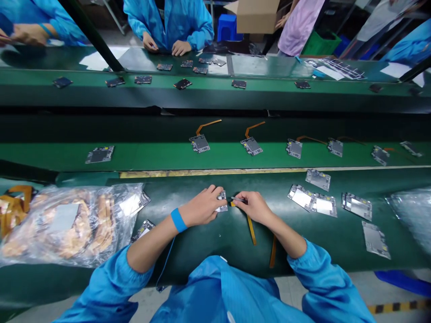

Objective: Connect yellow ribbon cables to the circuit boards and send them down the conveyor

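Observation:
My left hand, wearing a blue wrist strap, has its fingers closed over a small circuit board on the green bench. Just to the right, my right hand pinches a slim grey tool with its dark tip toward the board. An orange flat ribbon cable runs from under my right hand toward me; its upper end lies near the board, and whether it is joined there is hidden. A second ribbon cable lies beneath my right forearm.
A clear plastic bag of ribbon cables lies left; a board sits beside my left forearm. Several boards lie right, near a plastic bag. Beyond, a green conveyor carries boards with cables. Co-workers sit opposite.

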Available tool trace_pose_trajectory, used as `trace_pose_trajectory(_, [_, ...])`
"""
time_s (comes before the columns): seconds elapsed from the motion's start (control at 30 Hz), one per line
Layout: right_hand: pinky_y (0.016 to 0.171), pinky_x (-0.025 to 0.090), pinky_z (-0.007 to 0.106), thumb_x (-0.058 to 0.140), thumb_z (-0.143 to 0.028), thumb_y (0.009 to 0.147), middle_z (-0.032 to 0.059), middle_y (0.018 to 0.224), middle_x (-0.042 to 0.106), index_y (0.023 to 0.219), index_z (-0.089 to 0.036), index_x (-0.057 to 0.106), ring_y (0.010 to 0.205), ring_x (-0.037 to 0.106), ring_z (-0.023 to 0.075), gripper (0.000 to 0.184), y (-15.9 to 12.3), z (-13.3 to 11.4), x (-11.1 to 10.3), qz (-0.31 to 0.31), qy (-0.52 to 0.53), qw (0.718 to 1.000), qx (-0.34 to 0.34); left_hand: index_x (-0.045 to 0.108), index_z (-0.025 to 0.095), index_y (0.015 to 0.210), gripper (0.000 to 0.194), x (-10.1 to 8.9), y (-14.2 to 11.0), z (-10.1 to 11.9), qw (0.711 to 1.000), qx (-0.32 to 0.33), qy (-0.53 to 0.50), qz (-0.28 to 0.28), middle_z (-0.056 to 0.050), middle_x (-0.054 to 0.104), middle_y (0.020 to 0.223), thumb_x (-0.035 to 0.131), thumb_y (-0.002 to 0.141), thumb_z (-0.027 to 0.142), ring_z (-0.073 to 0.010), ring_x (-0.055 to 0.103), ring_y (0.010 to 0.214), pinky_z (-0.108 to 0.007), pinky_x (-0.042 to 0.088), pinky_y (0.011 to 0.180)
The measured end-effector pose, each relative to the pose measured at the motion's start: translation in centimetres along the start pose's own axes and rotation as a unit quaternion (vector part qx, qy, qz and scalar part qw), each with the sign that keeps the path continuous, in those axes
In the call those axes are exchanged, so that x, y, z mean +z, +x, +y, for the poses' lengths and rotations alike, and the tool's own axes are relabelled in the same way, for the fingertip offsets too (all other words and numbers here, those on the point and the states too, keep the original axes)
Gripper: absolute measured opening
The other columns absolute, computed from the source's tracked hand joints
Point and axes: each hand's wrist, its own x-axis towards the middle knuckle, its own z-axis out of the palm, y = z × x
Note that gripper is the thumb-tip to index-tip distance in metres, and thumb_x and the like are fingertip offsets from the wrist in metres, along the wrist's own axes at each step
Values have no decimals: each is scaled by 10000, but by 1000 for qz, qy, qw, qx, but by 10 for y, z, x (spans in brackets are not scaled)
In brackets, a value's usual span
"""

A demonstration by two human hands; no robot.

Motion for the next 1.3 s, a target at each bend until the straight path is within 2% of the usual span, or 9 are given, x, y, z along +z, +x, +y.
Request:
trace_pose_trajectory(0.17, [655, 416, 261, 653, -284, 897, 15, 778, 771, 812, -208, 746, 703, 662, 172, 147, 6, 0, 8, 7, 14, 1000, 16, 598, 167, 1188, 290, 3, -4, 0, 999, -16, -18, 24, -174, 474, 1371, 609, 899, 175, -323, 455, 1216, -460, 467, 1036])
trace_pose_trajectory(0.4, [636, 403, 256, 634, -296, 908, 14, 758, 750, 823, -205, 743, 677, 634, 165, 166, 9, 3, 6, 23, 2, 1000, 1, 596, 247, 1295, 397, 0, 1, 3, 1000, -6, 8, 4, -143, 489, 1312, 615, 904, 180, -316, 462, 1165, -447, 485, 972])
trace_pose_trajectory(0.53, [645, 398, 253, 609, -314, 928, 14, 759, 736, 818, -197, 735, 677, 614, 159, 204, 8, 3, 2, 7, 14, 1000, -11, 620, 247, 1253, 360, -3, 5, 5, 1000, -14, 10, -11, -141, 499, 1278, 605, 903, 161, -309, 477, 1109, -439, 502, 919])
trace_pose_trajectory(0.67, [645, 388, 254, 608, -293, 928, 1, 720, 713, 776, -194, 722, 653, 585, 150, 215, 8, 2, 3, -9, 8, 1000, -21, 642, 219, 1125, 237, -5, 4, 6, 1000, -21, -9, -9, -137, 502, 1284, 622, 897, 157, -301, 475, 1122, -434, 500, 937])
trace_pose_trajectory(0.87, [633, 386, 255, 620, -301, 917, 8, 724, 726, 802, -198, 740, 646, 590, 156, 196, 10, 3, 3, 5, 0, 1000, -1, 622, 237, 1219, 336, -4, 4, 5, 1000, -18, -7, -6, -141, 501, 1292, 625, 892, 163, -311, 477, 1115, -453, 507, 929])
trace_pose_trajectory(1.3, [651, 385, 257, 633, -274, 914, 8, 760, 754, 811, -202, 759, 671, 606, 156, 178, 10, 1, 2, -12, -3, 1000, -4, 623, 220, 1166, 265, -7, 9, 7, 999, -20, 5, -25, -142, 504, 1254, 598, 910, 156, -306, 488, 1078, -435, 511, 882])
